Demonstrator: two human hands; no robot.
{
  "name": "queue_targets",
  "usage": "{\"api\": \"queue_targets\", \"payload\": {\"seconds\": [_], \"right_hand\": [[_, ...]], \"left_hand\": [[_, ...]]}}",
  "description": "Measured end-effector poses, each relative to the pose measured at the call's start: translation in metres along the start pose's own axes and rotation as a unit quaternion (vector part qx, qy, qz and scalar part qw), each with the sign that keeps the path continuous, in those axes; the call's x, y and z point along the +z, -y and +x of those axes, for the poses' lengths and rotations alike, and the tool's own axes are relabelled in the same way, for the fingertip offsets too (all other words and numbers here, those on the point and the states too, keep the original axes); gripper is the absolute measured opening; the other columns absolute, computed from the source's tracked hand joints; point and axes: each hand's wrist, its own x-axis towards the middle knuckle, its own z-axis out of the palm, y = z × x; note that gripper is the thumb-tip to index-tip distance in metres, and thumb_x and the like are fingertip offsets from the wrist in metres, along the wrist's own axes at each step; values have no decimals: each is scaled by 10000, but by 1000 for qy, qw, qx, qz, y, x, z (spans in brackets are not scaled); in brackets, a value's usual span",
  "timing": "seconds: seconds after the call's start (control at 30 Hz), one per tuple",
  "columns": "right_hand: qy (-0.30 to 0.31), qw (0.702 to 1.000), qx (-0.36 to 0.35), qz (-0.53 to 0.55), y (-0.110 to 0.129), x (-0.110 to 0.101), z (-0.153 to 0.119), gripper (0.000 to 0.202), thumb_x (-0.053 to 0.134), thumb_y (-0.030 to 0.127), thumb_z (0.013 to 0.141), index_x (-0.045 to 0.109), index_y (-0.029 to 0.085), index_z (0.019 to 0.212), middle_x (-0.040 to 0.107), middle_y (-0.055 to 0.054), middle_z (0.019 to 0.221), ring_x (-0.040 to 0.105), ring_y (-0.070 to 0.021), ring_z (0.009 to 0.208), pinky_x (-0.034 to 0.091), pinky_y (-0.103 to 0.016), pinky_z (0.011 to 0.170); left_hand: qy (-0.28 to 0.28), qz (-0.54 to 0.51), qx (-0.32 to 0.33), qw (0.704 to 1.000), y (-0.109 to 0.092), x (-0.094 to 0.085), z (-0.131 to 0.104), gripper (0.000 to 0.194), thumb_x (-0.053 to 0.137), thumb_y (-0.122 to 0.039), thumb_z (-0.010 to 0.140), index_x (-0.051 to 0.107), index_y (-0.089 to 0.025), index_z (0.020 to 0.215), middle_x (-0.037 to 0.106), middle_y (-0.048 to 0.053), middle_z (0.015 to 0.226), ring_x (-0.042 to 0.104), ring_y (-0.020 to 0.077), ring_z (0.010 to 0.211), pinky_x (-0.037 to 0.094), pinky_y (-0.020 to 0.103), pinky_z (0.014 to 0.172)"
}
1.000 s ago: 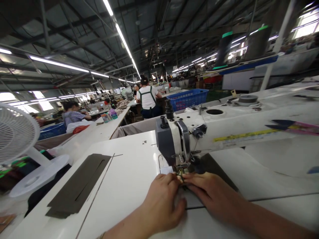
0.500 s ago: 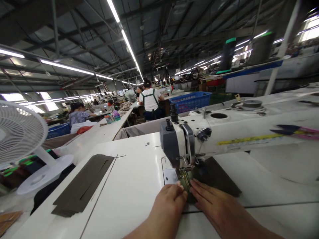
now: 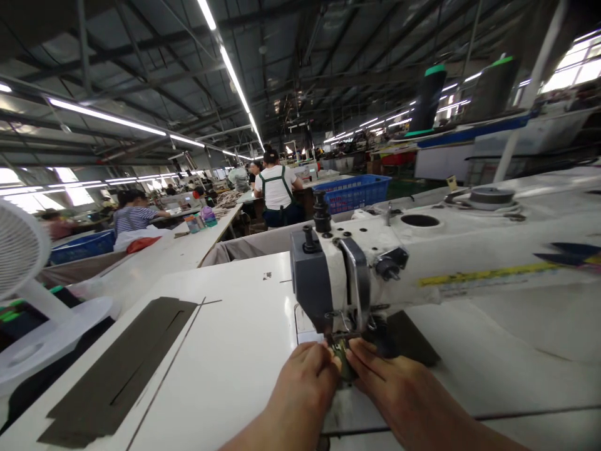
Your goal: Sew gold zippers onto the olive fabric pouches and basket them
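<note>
Two hands (left hand [image 3: 300, 385], right hand [image 3: 406, 388]) at grey-and-white metal sewing-machine head [image 3: 328, 275].
Fingers shifted nearer it, touching olive-green fabric [image 3: 346, 369]; can't tell if pinching; likely guiding.

The sewing machine [image 3: 451, 250] is white with a dark grey front cover [image 3: 310, 275]; the tabletop [image 3: 230, 351] is white. The workpiece [image 3: 345, 364] is olive green, the panels [image 3: 106, 369] dark olive-grey. The basket [image 3: 359, 193] is blue, the fan [image 3: 19, 250] white. One co-worker's shirt [image 3: 134, 220] is striped.

- Dark beamed roof [image 3: 277, 37] overhead
- White tube lights [image 3: 236, 81] in rows
- Bright windows [image 3: 580, 59] on both sides
- Slanting pale pole [image 3: 508, 156] at right
- Dark green floor [image 3: 408, 186] behind
</note>
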Motion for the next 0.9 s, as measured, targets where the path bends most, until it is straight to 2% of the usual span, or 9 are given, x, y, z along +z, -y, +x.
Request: {"api": "queue_targets", "payload": {"seconds": [0.13, 0.27, 0.47, 0.57, 0.73, 0.9], "right_hand": [[7, 999, 32, 33, -6, 4, 3, 413, 292, 26, 841, 647, 168, 995, 700, -75, 893, 664, -161, 815, 555, -237, 698], [26, 995, 62, 70, -10, 10, 3, 365, 307, 74, 881, 643, 194, 955, 698, -59, 873, 660, -157, 829, 543, -231, 725], [58, 989, 97, 101, -12, 12, 1, 341, 302, 85, 888, 619, 212, 884, 689, -36, 843, 658, -141, 820, 527, -211, 719], [74, 988, 95, 96, -12, 11, 1, 335, 292, 93, 889, 606, 205, 858, 686, -44, 825, 660, -152, 810, 531, -228, 707], [66, 991, 88, 73, -11, 11, 2, 333, 286, 96, 881, 599, 196, 827, 691, -71, 840, 665, -168, 789, 538, -243, 677], [78, 992, 88, 53, -9, 15, 2, 333, 298, 99, 882, 618, 186, 866, 685, -78, 827, 660, -173, 788, 533, -268, 703]], "left_hand": [[19, -16, -35, 999, 3, 2, 0, 69, 555, -92, 850, 594, -148, 859, 599, 52, 811, 583, 177, 800, 525, 278, 728], [15, -22, -33, 999, 4, 1, -1, 72, 582, -88, 835, 589, -149, 871, 612, 53, 854, 590, 176, 850, 521, 272, 769], [21, -27, -39, 999, 5, 2, 0, 54, 572, -113, 849, 598, -150, 877, 624, 56, 856, 599, 171, 804, 518, 267, 744], [22, -25, -41, 999, 7, 3, 0, 59, 563, -115, 853, 604, -154, 868, 628, 55, 849, 598, 169, 782, 517, 264, 722], [19, -10, -39, 999, 6, 4, 1, 47, 574, -122, 846, 612, -149, 843, 623, 48, 790, 592, 167, 743, 522, 275, 711], [27, -19, -56, 998, 7, 6, 0, 90, 624, -75, 791, 614, -140, 853, 637, 54, 851, 598, 177, 791, 516, 270, 736]]}}
